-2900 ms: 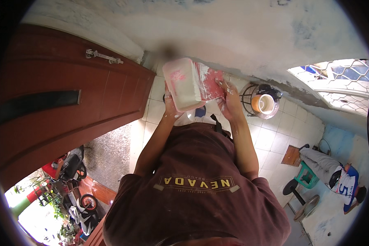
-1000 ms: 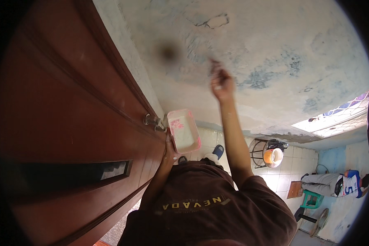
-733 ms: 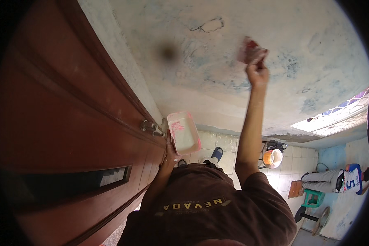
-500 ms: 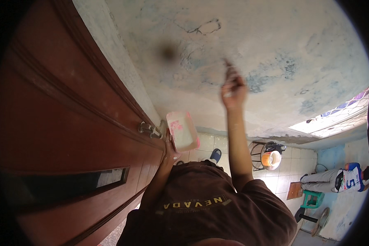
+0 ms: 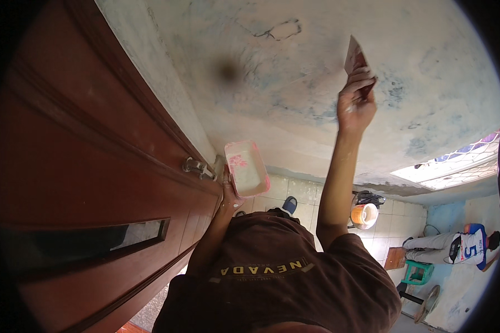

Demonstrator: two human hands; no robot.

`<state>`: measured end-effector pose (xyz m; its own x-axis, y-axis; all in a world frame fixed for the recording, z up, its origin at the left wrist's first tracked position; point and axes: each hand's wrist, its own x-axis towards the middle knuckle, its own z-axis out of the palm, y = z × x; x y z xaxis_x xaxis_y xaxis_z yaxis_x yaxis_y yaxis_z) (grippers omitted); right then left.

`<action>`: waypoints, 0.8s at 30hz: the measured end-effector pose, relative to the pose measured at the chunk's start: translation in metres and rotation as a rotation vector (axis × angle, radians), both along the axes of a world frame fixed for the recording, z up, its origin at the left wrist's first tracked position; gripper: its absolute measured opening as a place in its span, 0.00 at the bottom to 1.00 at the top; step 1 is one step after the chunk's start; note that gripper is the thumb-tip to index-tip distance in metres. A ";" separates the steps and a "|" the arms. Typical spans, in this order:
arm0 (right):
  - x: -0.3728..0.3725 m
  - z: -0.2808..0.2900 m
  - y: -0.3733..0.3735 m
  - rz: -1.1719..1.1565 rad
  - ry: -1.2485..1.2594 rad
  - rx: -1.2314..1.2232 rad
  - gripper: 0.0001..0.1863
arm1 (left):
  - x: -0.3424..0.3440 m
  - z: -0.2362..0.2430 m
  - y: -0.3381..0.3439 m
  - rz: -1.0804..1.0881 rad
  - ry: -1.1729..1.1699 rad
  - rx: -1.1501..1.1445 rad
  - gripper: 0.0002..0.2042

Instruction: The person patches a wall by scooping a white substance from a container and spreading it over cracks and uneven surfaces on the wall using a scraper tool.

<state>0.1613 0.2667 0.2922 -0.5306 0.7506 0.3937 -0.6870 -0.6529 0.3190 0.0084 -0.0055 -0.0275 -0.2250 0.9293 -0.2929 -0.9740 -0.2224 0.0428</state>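
My right hand (image 5: 357,108) is raised at the patchy white wall (image 5: 283,77), closed on a flat reddish scraper (image 5: 354,55) smeared with white, its blade up by the wall surface. My left hand (image 5: 229,191) holds a pink-edged rectangular tray (image 5: 250,169) of pale paste with pink patches, low beside the brown door (image 5: 83,144) and its handle (image 5: 194,166).
A barred window (image 5: 461,161) is at right. An orange and white bucket (image 5: 364,215) by a wire stand sits on the tiled floor (image 5: 278,186). Another person (image 5: 469,247) works at the far wall near a green stool (image 5: 419,272) and a brown board (image 5: 394,258). My sandalled foot (image 5: 289,204) shows below.
My right hand has lifted from the tray to the wall with the scraper, swept back and forth there, and is now farther right. The tray is lower, beside the door handle.
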 end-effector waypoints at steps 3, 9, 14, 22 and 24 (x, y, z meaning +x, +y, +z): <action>-0.042 -0.082 -0.018 0.062 -0.191 0.146 0.27 | 0.000 -0.004 -0.007 0.022 -0.001 -0.009 0.31; -0.090 -0.195 0.029 0.273 -0.494 -0.349 0.22 | 0.001 0.014 -0.015 -0.004 0.023 -0.041 0.29; 0.054 -0.018 0.077 0.316 -0.070 -0.061 0.24 | 0.006 0.042 -0.012 -0.144 0.028 0.098 0.31; 0.065 -0.120 0.031 -0.171 -0.741 0.006 0.20 | 0.005 0.034 -0.009 -0.151 0.035 -0.056 0.30; 0.043 -0.180 0.018 0.044 -1.009 -0.026 0.18 | 0.005 0.024 -0.009 -0.126 0.056 -0.018 0.32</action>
